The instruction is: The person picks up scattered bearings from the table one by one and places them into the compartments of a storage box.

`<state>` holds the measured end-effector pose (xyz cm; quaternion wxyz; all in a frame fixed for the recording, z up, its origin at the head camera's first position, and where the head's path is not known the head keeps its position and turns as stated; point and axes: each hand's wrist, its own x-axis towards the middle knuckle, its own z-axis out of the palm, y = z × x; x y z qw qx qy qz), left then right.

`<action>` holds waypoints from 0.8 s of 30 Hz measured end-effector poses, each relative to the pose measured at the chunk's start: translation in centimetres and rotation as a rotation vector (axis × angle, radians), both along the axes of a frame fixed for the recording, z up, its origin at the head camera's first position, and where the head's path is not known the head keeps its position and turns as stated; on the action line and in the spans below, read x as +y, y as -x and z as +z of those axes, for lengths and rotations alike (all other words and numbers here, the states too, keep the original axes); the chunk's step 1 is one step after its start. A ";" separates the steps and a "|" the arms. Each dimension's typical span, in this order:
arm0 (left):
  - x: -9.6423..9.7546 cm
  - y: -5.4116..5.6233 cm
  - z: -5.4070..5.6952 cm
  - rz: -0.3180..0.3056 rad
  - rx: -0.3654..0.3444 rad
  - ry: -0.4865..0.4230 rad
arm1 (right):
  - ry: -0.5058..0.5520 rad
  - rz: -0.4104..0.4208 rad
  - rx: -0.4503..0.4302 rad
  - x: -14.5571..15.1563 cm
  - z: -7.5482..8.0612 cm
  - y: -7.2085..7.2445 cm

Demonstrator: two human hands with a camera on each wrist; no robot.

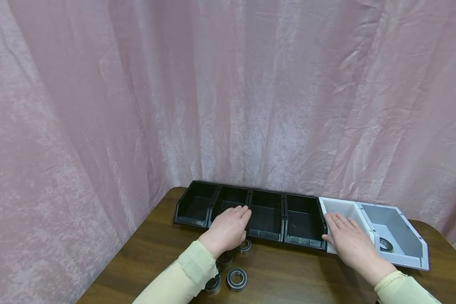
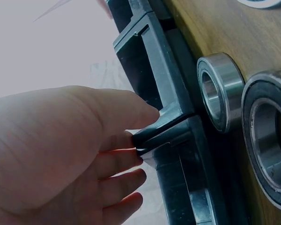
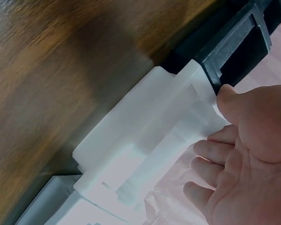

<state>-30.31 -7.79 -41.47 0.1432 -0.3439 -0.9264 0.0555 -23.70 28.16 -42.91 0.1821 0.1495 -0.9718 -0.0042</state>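
My left hand point(image 1: 226, 230) lies over the row of black bins point(image 1: 265, 234), fingers extended and holding nothing. In the left wrist view its thumb is right at the rim where two black bins meet. My right hand point(image 1: 353, 245) is over the white bin point(image 3: 126, 126), its fingers extended and nothing in it. Its thumb overlaps the border between the white bin and the last black bin in the right wrist view. Several ball bearings, one ringed in black point(image 1: 237, 279) and another point(image 1: 244, 245), sit on the table close to my left hand and forearm.
A grey bin point(image 1: 403, 259) ends the row at the right, with a bearing point(image 1: 385, 245) inside. All the bins stand side by side along the back of the wooden table point(image 1: 285, 278). A pink curtain point(image 1: 251, 93) hangs behind them.
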 end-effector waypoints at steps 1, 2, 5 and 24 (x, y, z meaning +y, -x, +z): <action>0.0 0.0 0.1 0.002 -0.008 -0.001 | 0.002 0.001 0.000 -0.1 0.1 -0.1; -0.1 0.1 0.1 0.004 -0.015 -0.004 | 0.004 0.001 0.000 -0.2 0.2 -0.1; -0.3 0.1 0.3 0.011 -0.034 -0.009 | 0.013 0.002 0.008 -0.7 0.4 -0.2; -2.5 -0.3 0.6 0.047 -0.079 -0.029 | 0.014 0.056 0.037 -4.3 0.9 -1.2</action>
